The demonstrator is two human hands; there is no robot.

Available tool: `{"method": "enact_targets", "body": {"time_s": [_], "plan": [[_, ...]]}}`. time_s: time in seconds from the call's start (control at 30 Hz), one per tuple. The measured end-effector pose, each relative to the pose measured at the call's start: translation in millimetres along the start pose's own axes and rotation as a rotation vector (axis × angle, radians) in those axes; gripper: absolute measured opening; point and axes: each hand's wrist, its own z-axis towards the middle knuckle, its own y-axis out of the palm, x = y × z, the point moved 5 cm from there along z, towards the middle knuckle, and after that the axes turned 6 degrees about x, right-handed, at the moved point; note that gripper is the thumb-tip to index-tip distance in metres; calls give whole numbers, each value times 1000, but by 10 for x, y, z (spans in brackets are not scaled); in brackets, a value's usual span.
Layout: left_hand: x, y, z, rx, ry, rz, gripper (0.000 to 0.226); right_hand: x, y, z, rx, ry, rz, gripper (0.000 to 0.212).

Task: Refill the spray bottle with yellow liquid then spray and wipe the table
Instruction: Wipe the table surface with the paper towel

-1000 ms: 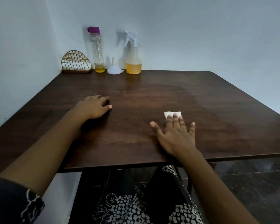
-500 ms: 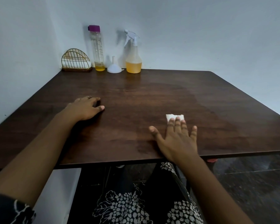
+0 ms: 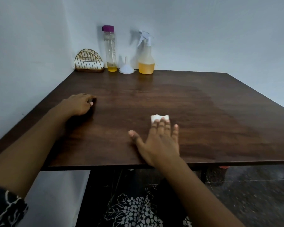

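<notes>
Right hand (image 3: 159,141), fingers straight, presses a small folded white tissue (image 3: 159,117) flat on the wooden table (image 3: 203,112) near its front edge, left hand (image 3: 79,104) resting loosely curled and empty; soft, light and probably damp, it wants flat pressure, not pinching

Item one, in the far-left corner ahead of me: a half-round gold wire holder (image 3: 88,61), upright, with folded white napkins (image 3: 97,63) behind its bars and pale blue-grey walls (image 3: 220,30) at its back. Item two, low in my view: my black garment with white flower print (image 3: 134,213). Item three, underneath: a white panel (image 3: 56,194) at left, dark speckled floor (image 3: 261,194) at right, and a small, partly hidden red object (image 3: 223,167).
</notes>
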Motion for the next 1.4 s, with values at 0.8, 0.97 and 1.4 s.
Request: {"method": "enact_targets", "body": {"time_s": [0.8,0.97,1.4], "plan": [[-208,-8,134,8,30,50,48,-492,138,468,-109,-61,31,97],[-107,-141,275,20,28,33,48,-492,130,655,-176,52,-1,100],[-181,82,355,70,24,-23,56,-258,103,1048,-239,142,-4,97]]}}
